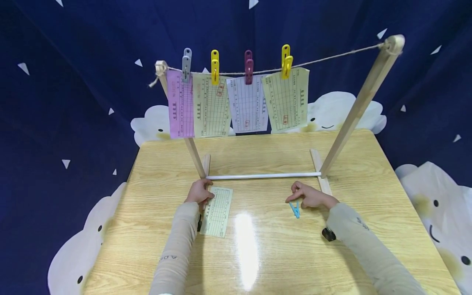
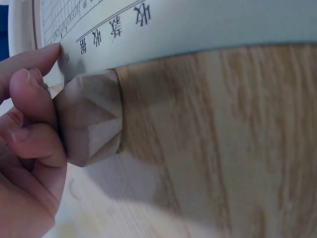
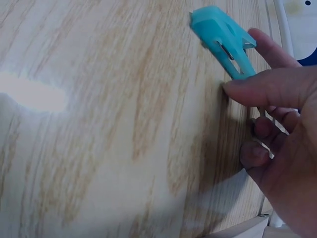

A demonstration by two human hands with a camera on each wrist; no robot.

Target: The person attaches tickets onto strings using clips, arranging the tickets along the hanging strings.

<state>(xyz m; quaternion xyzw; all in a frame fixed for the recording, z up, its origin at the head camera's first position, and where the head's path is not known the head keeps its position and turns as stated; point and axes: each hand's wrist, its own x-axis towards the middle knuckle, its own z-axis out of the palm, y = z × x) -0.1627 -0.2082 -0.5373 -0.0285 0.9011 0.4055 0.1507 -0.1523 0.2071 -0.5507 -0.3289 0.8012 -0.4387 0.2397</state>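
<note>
At the left foot of a wooden stand, my left hand [image 1: 199,191] pinches the upper left edge of a pale green printed receipt slip [image 1: 218,213]. The slip lies along the table; in the left wrist view its printed edge passes beside the end of the wooden foot [image 2: 91,116], with the other fingers curled against that wood. On the right, my right hand [image 1: 311,196] holds a light blue clothespin [image 1: 296,210] by its handles, thumb on one side and index finger on the other. In the right wrist view the clothespin [image 3: 218,37] points away from the palm.
A string [image 1: 343,54] runs between two wooden posts. From it hang a pink slip [image 1: 180,106], two yellow-green slips [image 1: 212,108] and a whitish slip [image 1: 248,106], each under a clothespin. A white bar [image 1: 263,176] joins the posts low down. Dark blue curtain surrounds the table.
</note>
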